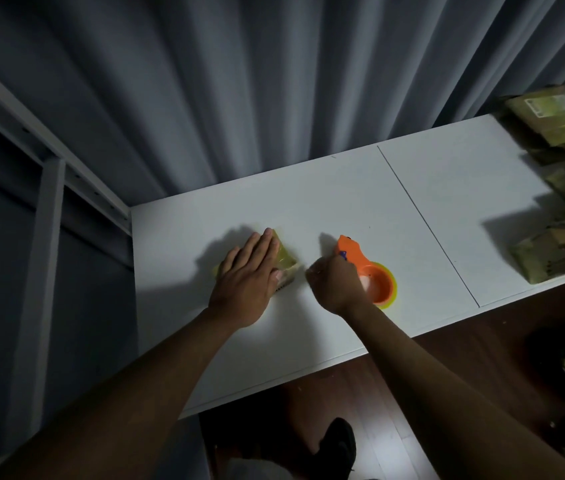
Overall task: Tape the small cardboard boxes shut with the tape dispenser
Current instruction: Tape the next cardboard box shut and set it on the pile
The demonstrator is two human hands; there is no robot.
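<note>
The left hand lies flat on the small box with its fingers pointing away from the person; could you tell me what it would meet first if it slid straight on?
Beyond the left hand, only bare table, then probably the curtain.

Nothing is showing up as readable anywhere here. A pale label is sitting on the top cardboard package [551,114] at the table's far right, but its print is blurring out too small to make out.

White table [326,188]: box [286,259], dispenser [371,271], box pile [558,188].
</note>
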